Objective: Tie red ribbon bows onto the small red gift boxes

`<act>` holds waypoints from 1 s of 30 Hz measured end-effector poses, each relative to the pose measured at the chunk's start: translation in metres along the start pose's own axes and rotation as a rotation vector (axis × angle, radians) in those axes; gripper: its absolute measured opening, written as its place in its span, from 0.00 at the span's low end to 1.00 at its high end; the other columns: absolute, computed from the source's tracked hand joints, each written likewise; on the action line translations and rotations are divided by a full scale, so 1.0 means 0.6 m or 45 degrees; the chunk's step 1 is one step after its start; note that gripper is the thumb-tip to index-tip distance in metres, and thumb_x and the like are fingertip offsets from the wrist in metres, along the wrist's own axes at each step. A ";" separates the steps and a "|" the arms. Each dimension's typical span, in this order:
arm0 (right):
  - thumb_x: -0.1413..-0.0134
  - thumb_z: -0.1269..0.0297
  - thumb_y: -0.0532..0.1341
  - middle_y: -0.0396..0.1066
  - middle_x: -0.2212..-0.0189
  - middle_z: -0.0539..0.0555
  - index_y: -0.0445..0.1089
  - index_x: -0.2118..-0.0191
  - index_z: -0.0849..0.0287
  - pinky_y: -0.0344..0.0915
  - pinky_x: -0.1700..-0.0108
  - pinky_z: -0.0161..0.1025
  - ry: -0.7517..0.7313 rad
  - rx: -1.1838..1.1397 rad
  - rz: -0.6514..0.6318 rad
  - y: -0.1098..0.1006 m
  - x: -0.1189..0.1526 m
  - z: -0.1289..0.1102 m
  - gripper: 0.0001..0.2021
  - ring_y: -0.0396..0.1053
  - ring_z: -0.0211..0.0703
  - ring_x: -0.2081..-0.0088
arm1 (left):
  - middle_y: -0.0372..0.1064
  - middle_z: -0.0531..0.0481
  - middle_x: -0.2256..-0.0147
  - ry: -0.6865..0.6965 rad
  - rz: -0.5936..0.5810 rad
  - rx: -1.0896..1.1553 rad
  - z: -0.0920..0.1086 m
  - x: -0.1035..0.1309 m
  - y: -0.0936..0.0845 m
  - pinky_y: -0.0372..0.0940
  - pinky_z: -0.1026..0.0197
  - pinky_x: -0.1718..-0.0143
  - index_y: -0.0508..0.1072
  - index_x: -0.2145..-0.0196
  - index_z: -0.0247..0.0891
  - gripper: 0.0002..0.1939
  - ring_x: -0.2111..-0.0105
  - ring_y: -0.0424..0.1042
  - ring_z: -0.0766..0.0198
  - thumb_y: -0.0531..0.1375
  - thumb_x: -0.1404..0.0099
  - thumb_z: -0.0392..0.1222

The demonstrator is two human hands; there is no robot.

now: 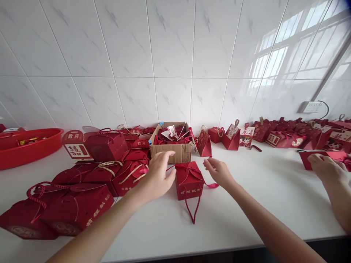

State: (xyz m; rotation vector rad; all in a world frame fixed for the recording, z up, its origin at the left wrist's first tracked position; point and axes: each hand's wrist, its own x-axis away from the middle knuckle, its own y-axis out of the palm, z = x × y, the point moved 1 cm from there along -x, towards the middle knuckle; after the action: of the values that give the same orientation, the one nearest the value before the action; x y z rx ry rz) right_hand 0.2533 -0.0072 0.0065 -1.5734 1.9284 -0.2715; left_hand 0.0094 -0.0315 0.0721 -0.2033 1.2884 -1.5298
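A small red gift box (189, 184) stands upright in front of me, its petal-like top flaps folded in and gold characters on its front. A red ribbon (211, 185) is tied over its top, one tail lying loose to the right. From the box a dark red cord handle (193, 215) hangs down onto the table. Left of the box is my left hand (161, 175), thumb and fingers apart, with nothing in it. My right hand (219, 172) hovers just right of the box, fingers loosely bent and seemingly holding nothing.
Several finished-looking red boxes (79, 204) crowd the left. Behind stands a cardboard carton (171, 153) with red pieces and cards. A red basin (33, 146) is far left. More gift boxes (285, 137) line the wall. At right, another person's hand (329, 171) touches a red box.
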 end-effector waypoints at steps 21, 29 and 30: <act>0.51 0.44 0.61 0.51 0.85 0.45 0.57 0.84 0.60 0.38 0.77 0.35 0.262 -0.624 -0.632 0.021 0.021 0.018 0.26 0.43 0.30 0.81 | 0.64 0.44 0.55 -0.679 0.021 0.944 -0.062 0.008 0.118 0.57 0.56 0.50 0.64 0.55 0.39 0.22 0.53 0.65 0.56 0.62 0.44 0.50; 0.51 0.50 0.63 0.56 0.84 0.45 0.56 0.85 0.59 0.48 0.74 0.34 0.255 -0.928 -0.629 0.032 0.017 0.021 0.24 0.52 0.31 0.79 | 0.66 0.55 0.72 -0.739 -0.212 1.280 -0.054 0.003 0.110 0.54 0.63 0.68 0.69 0.70 0.38 0.13 0.72 0.63 0.67 0.64 0.46 0.49; 0.51 0.50 0.63 0.55 0.85 0.45 0.56 0.85 0.59 0.49 0.74 0.34 0.265 -0.951 -0.628 0.034 0.017 0.022 0.23 0.52 0.31 0.80 | 0.66 0.55 0.73 -0.731 -0.228 1.283 -0.054 0.002 0.107 0.54 0.63 0.68 0.69 0.71 0.37 0.12 0.72 0.63 0.67 0.64 0.46 0.49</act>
State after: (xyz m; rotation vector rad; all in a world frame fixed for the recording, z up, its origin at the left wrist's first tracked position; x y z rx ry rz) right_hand 0.2436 -0.0086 -0.0179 -2.6029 1.8671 0.1177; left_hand 0.0251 -0.0030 0.0079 -0.0844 -0.0171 -1.9045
